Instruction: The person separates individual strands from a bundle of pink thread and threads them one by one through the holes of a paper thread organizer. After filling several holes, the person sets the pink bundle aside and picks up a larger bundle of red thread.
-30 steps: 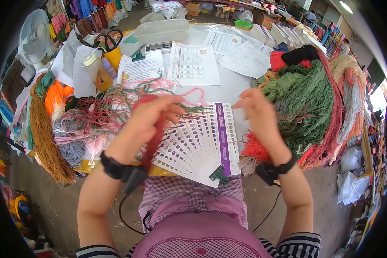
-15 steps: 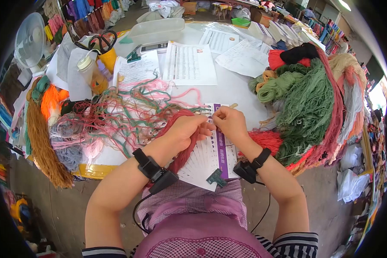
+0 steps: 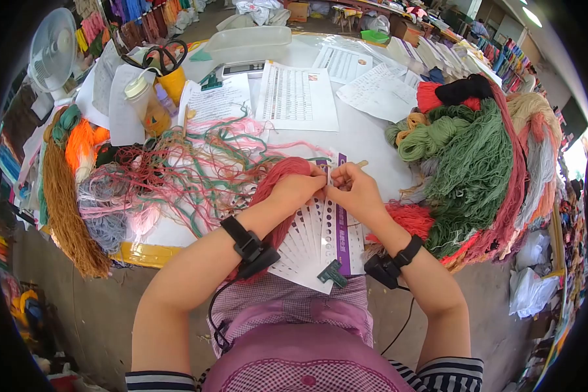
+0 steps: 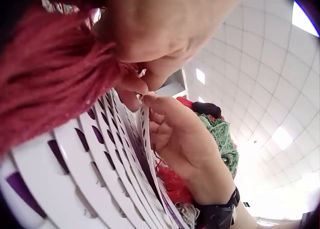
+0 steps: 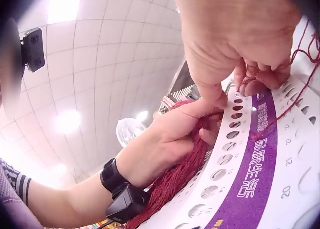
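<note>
In the head view the left hand point(image 3: 298, 193) holds a thick dark-pink yarn hank point(image 3: 277, 178) that hangs over its wrist side. Its fingertips meet the right hand point(image 3: 356, 191) at the upper part of a punched white and purple card point(image 3: 351, 247). Thumb and fingers of the right hand pinch the card's edge in the left wrist view. More punched cards point(image 3: 302, 243) fan out underneath, with a green clip point(image 3: 333, 274) at their lower end. Holes and numbers run along the purple card point(image 5: 260, 154) in the right wrist view. The exact thread at the fingertips is hidden.
Tangled pink and green threads point(image 3: 196, 157) lie left of the hands. Green hanks point(image 3: 470, 163) and red yarn point(image 3: 408, 221) are heaped at the right. Printed sheets point(image 3: 297, 98), a bottle point(image 3: 147, 108), a yellow scissors holder point(image 3: 172, 83) and a fan point(image 3: 52, 52) stand or lie farther back.
Both hands were apart above the cards, then came together at their upper part. The hank came rightward with the left hand. Since the middle frame, a punched card has shifted between the fingertips.
</note>
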### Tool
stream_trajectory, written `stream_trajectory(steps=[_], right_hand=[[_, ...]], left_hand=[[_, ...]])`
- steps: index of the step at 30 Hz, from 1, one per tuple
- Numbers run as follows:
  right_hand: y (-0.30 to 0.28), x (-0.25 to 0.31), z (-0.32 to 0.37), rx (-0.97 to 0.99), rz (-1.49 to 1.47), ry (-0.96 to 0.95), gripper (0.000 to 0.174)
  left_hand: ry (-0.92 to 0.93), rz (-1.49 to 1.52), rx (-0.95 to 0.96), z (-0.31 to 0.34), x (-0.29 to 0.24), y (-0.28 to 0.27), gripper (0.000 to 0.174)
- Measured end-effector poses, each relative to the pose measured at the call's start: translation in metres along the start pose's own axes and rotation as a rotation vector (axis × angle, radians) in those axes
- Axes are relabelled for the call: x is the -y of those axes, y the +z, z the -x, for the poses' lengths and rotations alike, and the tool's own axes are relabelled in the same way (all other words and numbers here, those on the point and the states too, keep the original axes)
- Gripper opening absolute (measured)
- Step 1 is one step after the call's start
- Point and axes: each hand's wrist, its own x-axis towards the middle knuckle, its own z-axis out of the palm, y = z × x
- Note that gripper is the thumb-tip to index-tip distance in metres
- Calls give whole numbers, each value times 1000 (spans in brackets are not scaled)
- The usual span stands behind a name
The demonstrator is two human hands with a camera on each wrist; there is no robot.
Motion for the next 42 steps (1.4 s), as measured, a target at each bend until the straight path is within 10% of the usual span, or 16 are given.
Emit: stream_trajectory(steps=[17, 25, 28, 32, 37, 42], right_hand=[[0, 20, 5, 32, 356, 54, 35], [0, 34, 12, 56, 491, -23, 54], [2, 20, 9, 62, 517, -53, 53], [2, 20, 8, 45, 501, -54, 51], [1, 21, 7, 43, 529, -15, 52], [-7, 12, -5, 109, 498, 8, 52]], left_hand=[[58, 642, 315, 31, -32, -38, 15], [-89, -301, 293, 18, -32, -4, 32], [150, -285, 170, 25, -28, -28, 35], [-135, 278, -113, 28, -20, -116, 30], [-12, 500, -519, 62, -20, -235, 10], [35, 406, -877, 103, -8, -286, 32]])
